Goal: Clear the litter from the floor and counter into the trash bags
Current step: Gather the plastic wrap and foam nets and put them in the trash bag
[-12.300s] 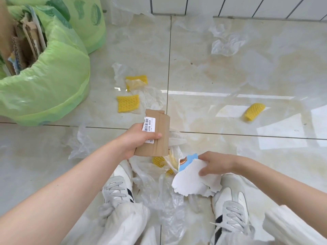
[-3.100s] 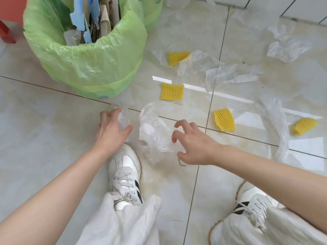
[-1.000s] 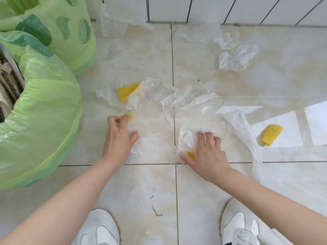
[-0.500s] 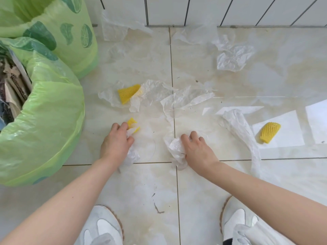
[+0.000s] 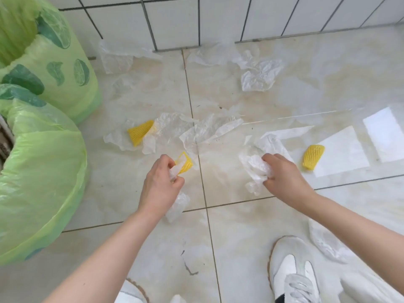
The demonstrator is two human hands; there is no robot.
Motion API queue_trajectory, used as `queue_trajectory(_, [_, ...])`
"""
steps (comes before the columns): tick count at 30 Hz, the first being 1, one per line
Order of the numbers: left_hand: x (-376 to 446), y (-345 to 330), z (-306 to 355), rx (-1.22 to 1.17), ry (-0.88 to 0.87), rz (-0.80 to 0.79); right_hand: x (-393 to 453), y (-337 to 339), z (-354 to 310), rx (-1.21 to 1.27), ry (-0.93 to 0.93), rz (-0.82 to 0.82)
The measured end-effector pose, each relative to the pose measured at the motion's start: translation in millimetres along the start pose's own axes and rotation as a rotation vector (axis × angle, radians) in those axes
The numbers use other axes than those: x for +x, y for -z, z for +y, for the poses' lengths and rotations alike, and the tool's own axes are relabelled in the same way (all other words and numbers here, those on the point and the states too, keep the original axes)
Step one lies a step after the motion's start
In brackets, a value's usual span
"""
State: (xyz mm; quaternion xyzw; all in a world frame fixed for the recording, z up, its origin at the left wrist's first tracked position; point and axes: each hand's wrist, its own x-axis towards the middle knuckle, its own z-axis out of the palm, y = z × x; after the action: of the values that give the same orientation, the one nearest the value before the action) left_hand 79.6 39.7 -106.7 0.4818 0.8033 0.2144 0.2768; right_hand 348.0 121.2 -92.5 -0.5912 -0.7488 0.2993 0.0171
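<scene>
Both hands are loaded now. Half a second ago my left hand (image 5: 160, 182) was flat-ish on the floor over film with a bit of yellow showing at the fingertips; now it has lifted and pinches a yellow foam net (image 5: 184, 164) plus a strip of clear film (image 5: 177, 206) that trails down below the palm, just left of centre frame. My right hand (image 5: 284, 173), which a second ago was pressing down on film and a yellow scrap, now has fingers curled tight round a white plastic wad (image 5: 255, 167), right of centre; I can't tell if the yellow scrap is inside that wad. So neither hand is free, and both grabs look secure enough to carry. Floor litter left: a net (image 5: 140, 132) lying on crumpled film (image 5: 209, 130) at mid frame above my hands, another net (image 5: 312, 157) at right, beside the right hand but apart from it, a crumpled sheet (image 5: 260, 77) at upper right, more film (image 5: 115, 55) against the wall tiles at top, and one piece (image 5: 325, 239) by my shoe (image 5: 293, 267) at lower right. Green bags (image 5: 43, 171) sit along the left edge, the near one open. My read: next is dump both handfuls in the near bag; the trailing film could slip on the way. Plenty of floor still to do, and no bench in view.
</scene>
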Motion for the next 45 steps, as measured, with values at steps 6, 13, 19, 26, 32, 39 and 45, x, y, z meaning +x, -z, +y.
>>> queue_trajectory(6, [30,-11,23,0.025,-0.108,-0.090,8,36,35,-0.017,-0.102,0.176])
queue_trajectory(13, [63,-15,26,0.140,-0.101,-0.041,36,33,85,-0.150,-0.330,0.160])
queue_trajectory(19, [85,-2,15,0.225,0.004,0.127,48,21,96,-0.209,-0.280,0.061])
queue_trajectory(26, [103,-15,12,0.279,-0.119,-0.037,46,17,88,-0.167,-0.331,0.059])
queue_trajectory(32, [93,-44,17,0.290,-0.151,-0.124,44,26,71,0.005,-0.359,0.119])
queue_trajectory(39, [92,-46,25,0.261,-0.193,-0.064,44,37,40,0.137,-0.284,0.239])
queue_trajectory(45, [86,-28,34,0.063,-0.189,0.016,42,36,9,0.182,-0.203,0.225])
